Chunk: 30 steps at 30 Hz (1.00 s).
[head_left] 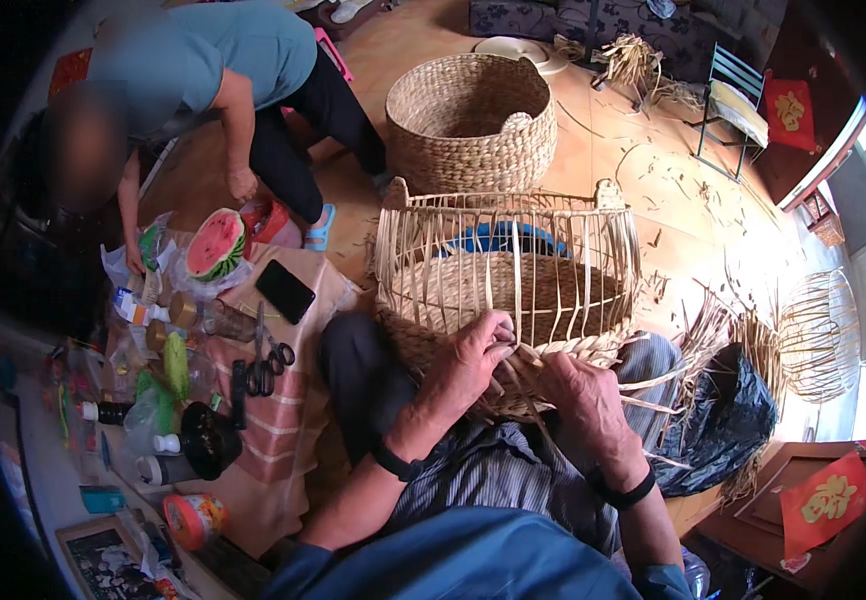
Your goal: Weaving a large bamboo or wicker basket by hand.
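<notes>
A half-woven straw basket [405, 335] rests between my knees, its lower wall tightly braided and its upper wall an open cage of upright stakes. My left hand [473, 352] is closed in a pinch on a straw strand at the near wall. Just to its right, my right hand [581, 392] is closed around straw strands at the braided edge. Loose strand ends [648, 390] stick out to the right, past my right hand. What lies under the fingertips is partly hidden.
A finished round basket [473, 130] stands beyond mine. At left, a cloth-covered table [278, 440] holds scissors [271, 365], a phone [285, 291], cut watermelon [217, 245] and bottles. Another person [243, 60] bends over it. Straw bundles and a black plastic bag [723, 425] lie at right.
</notes>
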### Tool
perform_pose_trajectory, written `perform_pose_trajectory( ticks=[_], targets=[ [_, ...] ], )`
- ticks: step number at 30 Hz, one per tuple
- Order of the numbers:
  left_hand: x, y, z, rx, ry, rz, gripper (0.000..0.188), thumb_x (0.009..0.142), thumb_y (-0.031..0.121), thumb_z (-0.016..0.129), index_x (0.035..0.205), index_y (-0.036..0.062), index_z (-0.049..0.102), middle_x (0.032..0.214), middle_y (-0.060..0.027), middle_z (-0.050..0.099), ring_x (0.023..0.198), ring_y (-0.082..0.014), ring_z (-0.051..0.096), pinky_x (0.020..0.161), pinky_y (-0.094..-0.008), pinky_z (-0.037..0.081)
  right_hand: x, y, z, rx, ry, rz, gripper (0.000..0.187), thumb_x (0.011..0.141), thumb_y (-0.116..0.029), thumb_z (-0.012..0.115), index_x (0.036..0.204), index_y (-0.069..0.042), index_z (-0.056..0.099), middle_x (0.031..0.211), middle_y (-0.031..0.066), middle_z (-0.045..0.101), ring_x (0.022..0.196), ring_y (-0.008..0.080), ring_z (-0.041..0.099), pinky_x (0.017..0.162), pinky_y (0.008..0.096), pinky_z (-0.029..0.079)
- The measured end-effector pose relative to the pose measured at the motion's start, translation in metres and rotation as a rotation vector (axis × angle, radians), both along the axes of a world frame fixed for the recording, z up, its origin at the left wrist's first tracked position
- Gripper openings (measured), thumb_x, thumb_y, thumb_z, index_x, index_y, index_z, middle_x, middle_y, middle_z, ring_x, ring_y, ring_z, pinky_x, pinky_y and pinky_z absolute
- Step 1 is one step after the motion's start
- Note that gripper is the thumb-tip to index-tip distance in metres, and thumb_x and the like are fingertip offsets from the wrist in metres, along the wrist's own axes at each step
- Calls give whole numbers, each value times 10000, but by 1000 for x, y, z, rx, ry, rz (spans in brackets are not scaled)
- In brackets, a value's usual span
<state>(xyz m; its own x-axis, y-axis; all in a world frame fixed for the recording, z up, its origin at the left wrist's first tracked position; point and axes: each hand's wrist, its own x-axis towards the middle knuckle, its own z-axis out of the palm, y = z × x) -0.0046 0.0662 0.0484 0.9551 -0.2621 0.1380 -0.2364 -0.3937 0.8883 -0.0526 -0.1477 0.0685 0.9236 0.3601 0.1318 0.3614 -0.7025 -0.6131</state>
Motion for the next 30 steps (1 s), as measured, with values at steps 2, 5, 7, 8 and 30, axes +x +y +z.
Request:
perform_pose_trajectory(
  ticks=[2, 5, 7, 8, 30],
  targets=[
    [2, 0, 5, -89, 58, 31, 130, 910, -2, 706, 1022, 18, 644, 930, -128, 720, 930, -259, 734, 802, -350, 574, 4, -6, -2, 22, 44, -50, 169, 900, -99, 677, 998, -44, 551, 846, 168, 588, 797, 415, 643, 653, 466, 509],
    [7, 4, 8, 32, 48, -39, 170, 927, 17, 698, 1096, 38, 688, 1014, -125, 750, 979, -232, 742, 830, -338, 576, 9, -19, -2, 108, -71, -83, 147, 880, -102, 738, 906, -22, 616, 859, 163, 572, 804, 404, 618, 652, 470, 495],
    [12, 8, 7, 90, 79, -119, 230, 945, 36, 683, 1169, 62, 728, 1076, -131, 768, 988, -231, 749, 835, -335, 577, 11, -25, 0, 139, -54, -180, 140, 881, -86, 736, 914, -16, 620, 858, 158, 567, 814, 389, 602, 668, 460, 490],
    [14, 10, 6, 70, 63, -113, 230, 945, 36, 683, 1169, 62, 728, 1076, -131, 768, 988, -231, 749, 835, -335, 577, 11, -28, 2, 166, -27, -309, 133, 883, -71, 735, 921, -9, 624, 857, 153, 561, 824, 374, 586, 684, 451, 486],
    [26, 11, 8, 77, 165, -161, 158, 903, 73, 722, 1045, 32, 776, 909, -149, 772, 854, -207, 753, 771, -340, 567, -48, 42, -3, 43, 193, -76, 166, 873, -23, 659, 1038, -35, 663, 771, 225, 668, 715, 416, 695, 632, 485, 544]
  ],
)
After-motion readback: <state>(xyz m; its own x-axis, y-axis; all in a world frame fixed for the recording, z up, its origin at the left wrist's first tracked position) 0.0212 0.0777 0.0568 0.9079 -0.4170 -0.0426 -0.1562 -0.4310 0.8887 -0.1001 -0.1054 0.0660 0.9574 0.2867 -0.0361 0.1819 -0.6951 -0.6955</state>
